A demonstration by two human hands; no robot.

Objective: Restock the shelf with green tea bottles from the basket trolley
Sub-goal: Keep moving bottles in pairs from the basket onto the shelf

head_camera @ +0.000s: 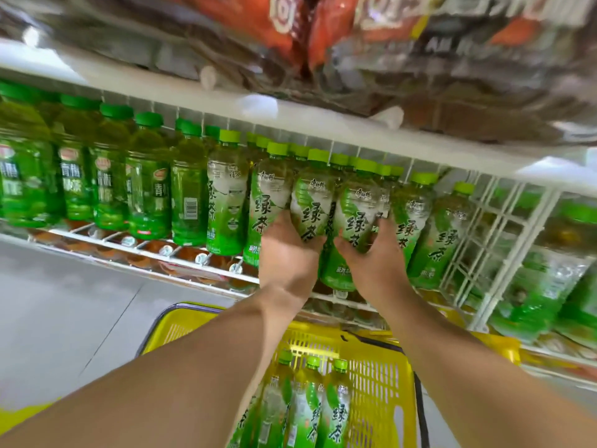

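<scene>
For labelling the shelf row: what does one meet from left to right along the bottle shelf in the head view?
Dark-capped green bottles → first green tea bottle → left hand gripping a tea bottle → right hand gripping the next tea bottle → last green tea bottle → white wire divider → blurred green bottles.

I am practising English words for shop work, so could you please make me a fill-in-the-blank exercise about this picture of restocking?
1. The basket trolley below the arms is ___ in colour.
2. The left hand grips the left bottle, and the right hand grips the right bottle; both bottles have light ___ caps.
3. The spare bottles in the basket trolley lie with their caps towards the ___.
Missing words: yellow; green; shelf.
</scene>
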